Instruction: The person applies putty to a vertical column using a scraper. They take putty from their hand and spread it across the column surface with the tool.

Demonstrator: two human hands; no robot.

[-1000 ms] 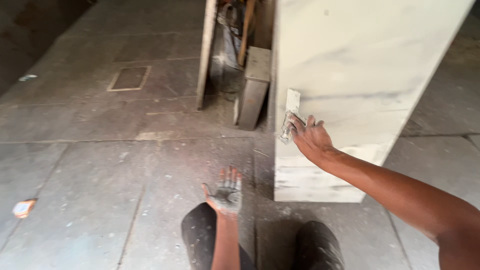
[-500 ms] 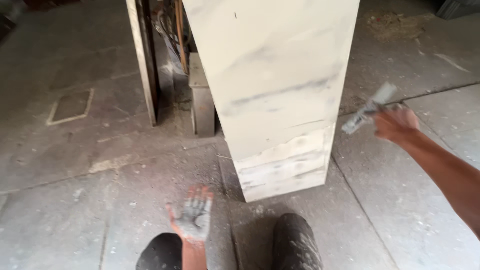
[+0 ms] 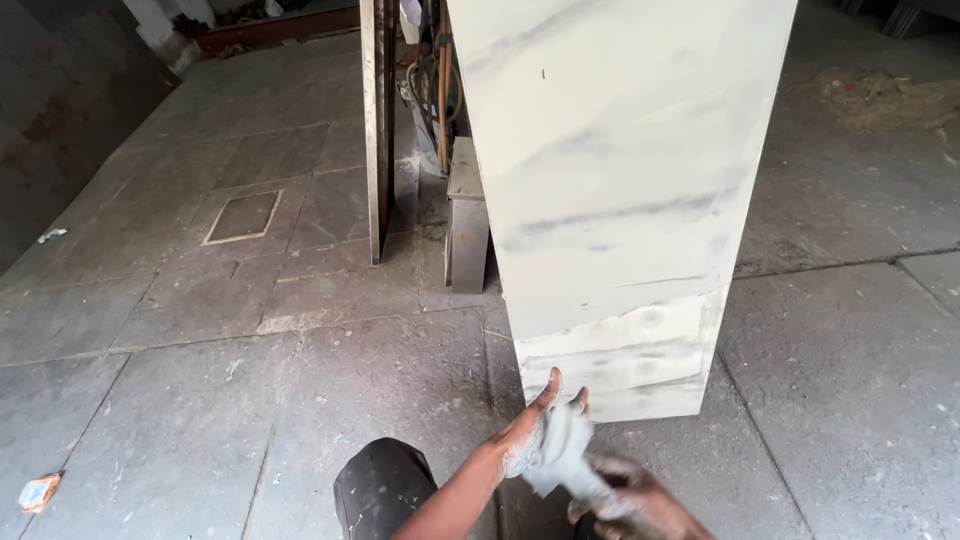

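Both hands low centre, in front of white marble-look pillar [image 3: 620, 200]. Right hand [image 3: 630, 505] fist-wrapped on handle of putty blade [image 3: 562, 455]; left hand [image 3: 528, 440] spread, palm against blade. Likely light, stiff, paste-slick; best held by handle.

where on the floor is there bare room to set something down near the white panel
Bare floor lies left of the white panel, between the knee and the inset square, and right of the panel. Crowded: the gap behind, with the wooden post and metal box. Both hands, left hand and right hand, meet at a putty blade by the panel's foot.
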